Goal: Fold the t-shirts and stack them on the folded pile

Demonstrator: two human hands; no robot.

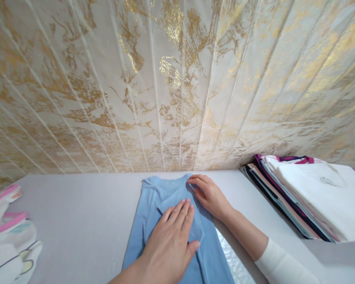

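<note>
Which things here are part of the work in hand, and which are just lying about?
In hand: blue garment, left hand flat on it, right hand at its upper edge.
Lying about: folded stack on the right, white-and-pink pile on the left.

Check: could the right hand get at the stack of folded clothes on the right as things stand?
Probably yes. The right hand lies on the blue shirt, and only bare table separates it from the stack.
</note>
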